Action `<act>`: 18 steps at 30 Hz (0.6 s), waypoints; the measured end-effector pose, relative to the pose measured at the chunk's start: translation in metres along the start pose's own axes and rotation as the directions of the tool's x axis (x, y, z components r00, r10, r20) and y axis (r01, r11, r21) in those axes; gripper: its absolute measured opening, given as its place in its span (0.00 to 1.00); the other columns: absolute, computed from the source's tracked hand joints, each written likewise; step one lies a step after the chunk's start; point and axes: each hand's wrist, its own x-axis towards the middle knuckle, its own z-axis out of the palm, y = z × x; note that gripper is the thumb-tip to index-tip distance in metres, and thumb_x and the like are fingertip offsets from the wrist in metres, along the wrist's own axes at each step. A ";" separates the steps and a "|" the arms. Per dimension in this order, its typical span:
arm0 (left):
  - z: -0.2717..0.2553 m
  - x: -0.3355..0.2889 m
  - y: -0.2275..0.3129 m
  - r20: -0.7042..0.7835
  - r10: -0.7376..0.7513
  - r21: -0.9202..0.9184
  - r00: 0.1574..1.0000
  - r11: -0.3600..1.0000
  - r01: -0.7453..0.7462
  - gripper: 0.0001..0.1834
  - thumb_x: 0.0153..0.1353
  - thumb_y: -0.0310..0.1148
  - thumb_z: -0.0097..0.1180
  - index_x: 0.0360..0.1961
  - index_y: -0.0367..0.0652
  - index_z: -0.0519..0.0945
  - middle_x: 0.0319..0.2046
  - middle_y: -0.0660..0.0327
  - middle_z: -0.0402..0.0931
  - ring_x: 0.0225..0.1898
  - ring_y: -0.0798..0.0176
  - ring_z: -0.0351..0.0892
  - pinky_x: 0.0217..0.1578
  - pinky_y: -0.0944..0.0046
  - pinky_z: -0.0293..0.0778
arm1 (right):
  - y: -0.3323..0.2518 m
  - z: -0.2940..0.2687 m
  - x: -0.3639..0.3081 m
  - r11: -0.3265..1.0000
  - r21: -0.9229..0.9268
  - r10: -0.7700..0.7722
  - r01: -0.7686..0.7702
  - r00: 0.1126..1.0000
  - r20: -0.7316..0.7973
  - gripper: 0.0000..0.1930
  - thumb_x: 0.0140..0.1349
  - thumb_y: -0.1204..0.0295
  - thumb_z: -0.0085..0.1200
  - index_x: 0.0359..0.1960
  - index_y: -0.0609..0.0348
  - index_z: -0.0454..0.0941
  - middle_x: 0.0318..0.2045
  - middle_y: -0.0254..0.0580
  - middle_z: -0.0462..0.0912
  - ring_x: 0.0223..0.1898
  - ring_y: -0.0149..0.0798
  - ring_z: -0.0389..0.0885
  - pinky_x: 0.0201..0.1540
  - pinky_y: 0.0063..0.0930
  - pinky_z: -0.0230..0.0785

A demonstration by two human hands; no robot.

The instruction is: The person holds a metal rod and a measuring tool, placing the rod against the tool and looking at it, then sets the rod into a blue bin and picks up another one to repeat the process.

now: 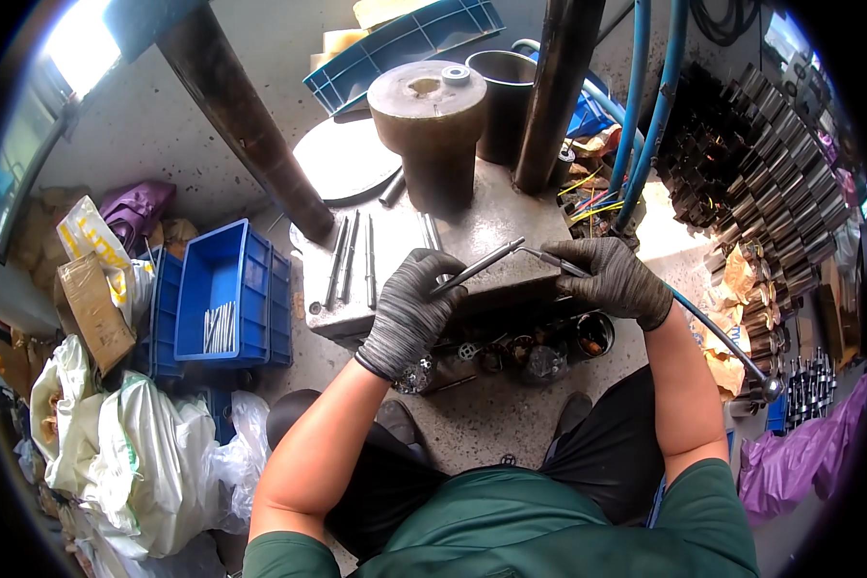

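Observation:
In grey-striped gloves, both my hands meet over the front edge of a metal work table (520, 207). My left hand (416, 310) is closed round a slim metal rod (486, 262), which slants up to the right. Closed on a slim pen-like tool (561, 264) is my right hand (615, 279); the tool's thin bent tip is at the rod's far end, and whether they touch I cannot tell. Past my right wrist runs a blue hose or bar (708, 323); its link to the tool is hidden. Several similar rods (354, 260) lie on the table, left of my hands.
A thick metal cylinder (429, 130) stands on the table between dark posts (250, 130). Blue bins (223, 289) holding rods sit at left, above white sacks (135, 462). Stacked metal tubes (775, 164) fill the right side. Cans and oily parts (595, 332) lie below the table edge.

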 end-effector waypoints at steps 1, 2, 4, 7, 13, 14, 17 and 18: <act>-0.001 0.000 -0.001 0.000 -0.001 0.000 1.000 1.000 0.001 0.12 0.64 0.21 0.65 0.49 0.38 0.82 0.45 0.62 0.75 0.36 0.72 0.77 0.39 0.71 0.77 | 0.004 0.001 0.001 0.999 -0.031 -0.015 0.015 1.000 0.010 0.26 0.62 0.73 0.64 0.63 0.65 0.79 0.44 0.42 0.89 0.45 0.30 0.84 0.51 0.30 0.78; -0.003 0.000 -0.002 0.013 0.048 0.054 0.999 0.997 -0.048 0.12 0.65 0.22 0.64 0.49 0.38 0.82 0.44 0.62 0.76 0.36 0.73 0.77 0.38 0.71 0.77 | 0.006 0.001 0.000 0.998 -0.063 -0.028 0.029 0.999 0.020 0.26 0.61 0.70 0.66 0.62 0.63 0.81 0.44 0.46 0.90 0.47 0.34 0.87 0.52 0.32 0.78; -0.003 -0.001 -0.004 0.029 0.094 0.106 0.995 0.990 -0.097 0.11 0.65 0.23 0.64 0.49 0.38 0.82 0.42 0.62 0.77 0.35 0.73 0.77 0.38 0.71 0.77 | 0.007 0.000 0.000 0.996 -0.072 -0.048 0.050 0.998 0.032 0.26 0.61 0.70 0.66 0.62 0.61 0.81 0.44 0.47 0.90 0.47 0.35 0.87 0.52 0.33 0.78; -0.002 -0.003 -0.005 0.051 -0.077 -0.125 0.996 0.989 0.083 0.09 0.68 0.26 0.62 0.48 0.39 0.83 0.36 0.64 0.79 0.33 0.75 0.76 0.36 0.72 0.76 | 0.000 0.003 0.000 0.986 -0.126 -0.100 0.109 0.992 0.070 0.25 0.61 0.69 0.65 0.62 0.59 0.82 0.45 0.49 0.90 0.47 0.37 0.88 0.53 0.34 0.78; 0.000 -0.002 0.004 0.074 -0.095 -0.180 0.993 0.978 0.107 0.13 0.72 0.29 0.53 0.53 0.40 0.83 0.31 0.69 0.78 0.29 0.77 0.73 0.32 0.74 0.72 | -0.008 0.017 0.000 0.965 -0.192 -0.157 0.177 0.981 0.113 0.25 0.60 0.72 0.65 0.61 0.59 0.81 0.48 0.51 0.89 0.50 0.41 0.87 0.56 0.35 0.77; -0.001 -0.002 0.003 0.087 -0.095 -0.173 0.992 0.979 0.108 0.14 0.72 0.29 0.51 0.53 0.40 0.83 0.31 0.69 0.77 0.28 0.77 0.72 0.31 0.74 0.72 | -0.008 0.020 0.001 0.960 -0.193 -0.178 0.202 0.974 0.138 0.25 0.60 0.69 0.64 0.61 0.57 0.82 0.49 0.53 0.88 0.52 0.46 0.87 0.58 0.37 0.77; 0.001 -0.004 0.005 0.078 -0.154 -0.289 0.985 0.942 0.170 0.15 0.70 0.29 0.50 0.53 0.38 0.83 0.28 0.70 0.76 0.26 0.78 0.72 0.30 0.75 0.70 | -0.018 0.025 0.003 0.964 -0.209 -0.137 0.166 0.980 0.147 0.24 0.60 0.70 0.63 0.59 0.60 0.82 0.49 0.56 0.87 0.52 0.50 0.86 0.57 0.39 0.77; 0.000 -0.003 0.003 0.088 -0.156 -0.298 0.984 0.938 0.175 0.16 0.70 0.30 0.50 0.53 0.38 0.83 0.28 0.70 0.76 0.26 0.78 0.71 0.29 0.75 0.70 | -0.016 0.027 0.004 0.960 -0.242 -0.109 0.140 0.984 0.138 0.23 0.59 0.70 0.63 0.59 0.60 0.82 0.48 0.56 0.87 0.51 0.51 0.86 0.57 0.40 0.77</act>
